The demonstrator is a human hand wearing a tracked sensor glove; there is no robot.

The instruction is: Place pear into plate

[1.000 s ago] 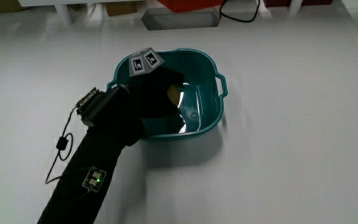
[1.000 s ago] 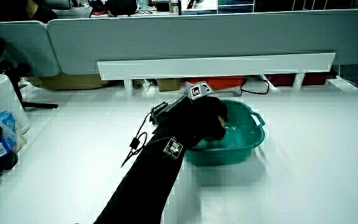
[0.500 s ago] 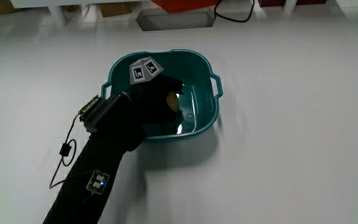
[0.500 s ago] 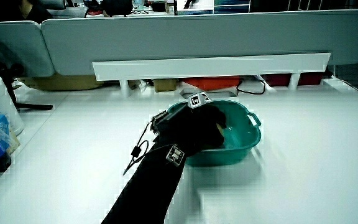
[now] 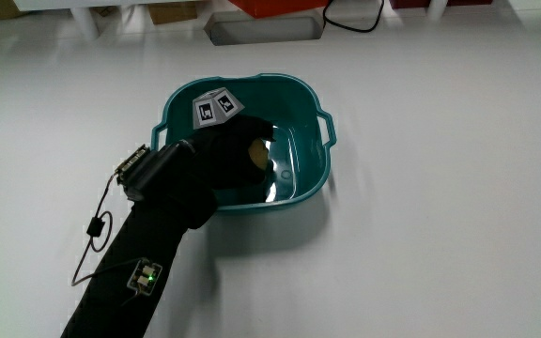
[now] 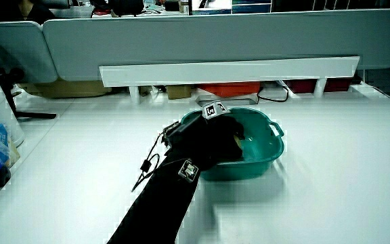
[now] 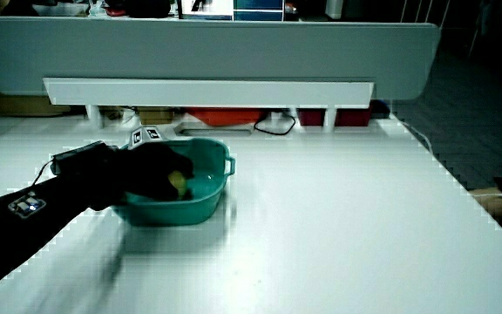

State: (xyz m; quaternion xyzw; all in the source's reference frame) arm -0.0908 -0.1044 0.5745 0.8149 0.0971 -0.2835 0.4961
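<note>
Inside the teal basin point(image 5: 313, 99) (handled), the hand point(image 5: 236, 150) grips the pear point(image 5: 257, 152).

The basin point(image 5: 303, 99) looks like smooth teal plastic, glossy enough inside to throw bright reflections near its middle. The pear point(image 5: 257, 152) shows a dull yellow skin with no shine. The glove on the hand point(image 5: 238, 155) is matt black cloth, and the same soft, unreflective fabric covers the forearm point(image 5: 148, 244). The small cube point(image 5: 216, 105) on the glove has flat, paper-like printed faces. The tabletop point(image 5: 440, 207) is a smooth white surface with a faint sheen.
</note>
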